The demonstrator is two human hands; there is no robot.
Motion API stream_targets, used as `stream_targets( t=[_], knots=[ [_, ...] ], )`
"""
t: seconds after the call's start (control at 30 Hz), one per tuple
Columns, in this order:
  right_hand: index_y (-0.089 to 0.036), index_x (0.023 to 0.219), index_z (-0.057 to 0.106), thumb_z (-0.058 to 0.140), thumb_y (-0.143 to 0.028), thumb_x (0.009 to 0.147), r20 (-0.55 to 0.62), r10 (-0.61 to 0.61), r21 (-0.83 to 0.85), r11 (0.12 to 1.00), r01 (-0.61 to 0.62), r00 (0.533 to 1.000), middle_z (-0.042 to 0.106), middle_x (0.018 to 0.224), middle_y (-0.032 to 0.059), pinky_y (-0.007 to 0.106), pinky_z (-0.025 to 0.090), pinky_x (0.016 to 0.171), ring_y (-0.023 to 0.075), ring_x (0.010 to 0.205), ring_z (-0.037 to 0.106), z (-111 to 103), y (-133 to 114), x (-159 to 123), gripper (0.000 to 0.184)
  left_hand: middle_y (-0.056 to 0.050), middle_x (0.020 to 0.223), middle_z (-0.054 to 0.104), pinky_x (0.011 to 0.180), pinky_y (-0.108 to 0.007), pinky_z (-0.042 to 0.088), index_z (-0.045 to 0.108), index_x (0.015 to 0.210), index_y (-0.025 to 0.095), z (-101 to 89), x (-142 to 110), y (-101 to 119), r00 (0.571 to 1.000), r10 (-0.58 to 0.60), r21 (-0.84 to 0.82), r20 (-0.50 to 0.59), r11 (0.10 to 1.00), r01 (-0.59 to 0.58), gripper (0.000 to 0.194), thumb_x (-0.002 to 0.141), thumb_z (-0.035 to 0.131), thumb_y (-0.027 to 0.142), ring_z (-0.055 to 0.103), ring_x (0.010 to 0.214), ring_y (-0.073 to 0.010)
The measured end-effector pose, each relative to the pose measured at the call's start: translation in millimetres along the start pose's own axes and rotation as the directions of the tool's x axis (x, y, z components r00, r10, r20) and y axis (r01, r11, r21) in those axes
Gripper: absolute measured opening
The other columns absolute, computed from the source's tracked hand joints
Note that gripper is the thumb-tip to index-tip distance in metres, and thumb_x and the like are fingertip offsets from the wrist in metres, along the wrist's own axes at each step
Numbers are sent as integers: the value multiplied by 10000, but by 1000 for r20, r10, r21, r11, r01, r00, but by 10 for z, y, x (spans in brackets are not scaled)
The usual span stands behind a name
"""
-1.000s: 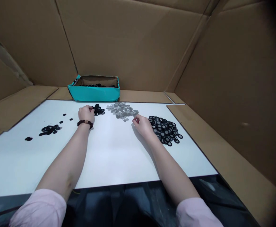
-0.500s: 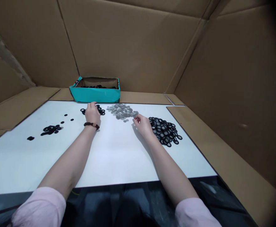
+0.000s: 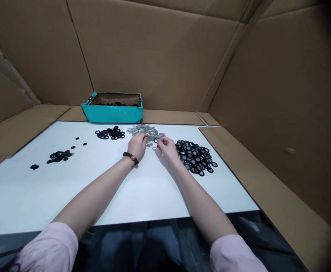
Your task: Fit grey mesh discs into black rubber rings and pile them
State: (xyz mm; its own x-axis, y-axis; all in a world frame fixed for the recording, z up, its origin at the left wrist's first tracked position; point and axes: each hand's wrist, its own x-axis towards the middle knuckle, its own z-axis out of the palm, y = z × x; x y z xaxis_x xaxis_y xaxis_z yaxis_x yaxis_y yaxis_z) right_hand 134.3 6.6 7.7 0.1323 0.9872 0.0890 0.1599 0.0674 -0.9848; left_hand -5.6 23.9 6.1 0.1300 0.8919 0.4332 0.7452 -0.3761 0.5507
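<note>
Both hands meet right at the near edge of the one grey disc pile [image 3: 145, 131]: left hand [image 3: 137, 144] and right hand [image 3: 167, 146] are curled, pinching one small black ring [image 3: 155, 140] between them. One finished pile [image 3: 195, 156] sits just right of the right hand, and three black ring heaps lie on the white surface [image 3: 69, 189] left of the left hand, with one teal box [image 3: 113, 112] beyond.

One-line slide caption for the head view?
Left hand and right hand meet beside grey discs, between black rings and assembled pile.

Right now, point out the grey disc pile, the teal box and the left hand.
grey disc pile [image 3: 144, 130], head view, middle of the heap.
teal box [image 3: 113, 113], head view, its front wall.
left hand [image 3: 137, 144], head view, back of the hand.
</note>
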Motion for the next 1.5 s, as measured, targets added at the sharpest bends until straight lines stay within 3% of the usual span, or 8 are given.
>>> stream_targets(
  t=[0.17, 0.4, 0.5, 0.63, 0.73, 0.83, 1.13, 1.5],
  knots=[
    [-190, 606, 496, 521, -276, 686, -41, -40, -103, 994, 35, 998, 506, 505, -26, 220, 355, 496, 105, 487, 443, 2, -18, -22, 120, -189, 959, 638, 838, -420, 394, 688, 888, 111, 40, 77, -117, 998, -16, 379, 65, 925, -10, 306, 866, 391, 181, 532, 1001, -319],
    [-195, 600, 479, 504, -283, 702, -16, -50, -162, 986, 47, 999, 509, 510, -20, 214, 341, 477, 105, 493, 440, -20, -23, -37, 137, -190, 958, 633, 825, -406, 389, 664, 890, 122, 67, 52, -50, 993, 50, 435, 104, 896, -90, 277, 850, 390, 136, 529, 990, -312],
    [-202, 579, 438, 488, -240, 704, -38, 9, -220, 975, -17, 999, 475, 469, -38, 211, 324, 458, 95, 457, 420, -28, 11, -14, 140, -163, 949, 641, 803, -386, 407, 630, 902, 141, 24, 49, -42, 998, -10, 328, 59, 945, -10, 235, 846, 402, 143, 540, 978, -293],
    [-210, 614, 397, 474, -182, 693, -67, 156, -147, 975, -164, 986, 486, 451, -52, 208, 338, 437, 92, 415, 443, -26, 41, 12, 114, -104, 927, 650, 790, -352, 433, 579, 868, 170, -7, 41, -33, 990, -142, -8, -21, 990, 142, 168, 838, 415, 152, 572, 902, -235],
    [-203, 627, 416, 501, -152, 663, -76, 161, -79, 983, -167, 984, 494, 430, -57, 206, 346, 438, 90, 397, 448, -23, 25, 10, 105, -61, 867, 654, 765, -317, 453, 552, 843, 181, 15, 4, 23, 975, -223, -283, 10, 934, 217, 123, 823, 433, 159, 590, 823, -189],
    [-189, 597, 454, 539, -158, 654, -63, 119, -53, 991, -123, 991, 462, 395, -62, 206, 323, 428, 82, 378, 418, -26, -6, -6, 106, -46, 812, 650, 725, -299, 461, 547, 818, 181, 57, -60, 119, 972, -226, -422, 68, 876, 234, 105, 810, 444, 163, 591, 766, -168],
    [-166, 620, 503, 597, -199, 717, 203, 186, 148, 965, -217, 961, 482, 421, -47, 205, 403, 425, 69, 365, 437, -40, -58, -33, 139, -41, 767, 658, 713, -304, 470, 549, 747, 180, 86, -158, 234, 965, -246, -452, 86, 854, 258, 19, 759, 544, 193, 608, 734, -165],
    [-167, 681, 527, 651, -245, 694, 280, 178, 239, 939, -248, 944, 563, 537, -18, 215, 435, 436, 100, 440, 545, -94, -49, -13, 147, -46, 788, 649, 712, -293, 469, 536, 767, 176, 106, -155, 252, 954, -295, -480, 48, 831, 281, 25, 763, 555, 192, 598, 724, -152]
  ],
)
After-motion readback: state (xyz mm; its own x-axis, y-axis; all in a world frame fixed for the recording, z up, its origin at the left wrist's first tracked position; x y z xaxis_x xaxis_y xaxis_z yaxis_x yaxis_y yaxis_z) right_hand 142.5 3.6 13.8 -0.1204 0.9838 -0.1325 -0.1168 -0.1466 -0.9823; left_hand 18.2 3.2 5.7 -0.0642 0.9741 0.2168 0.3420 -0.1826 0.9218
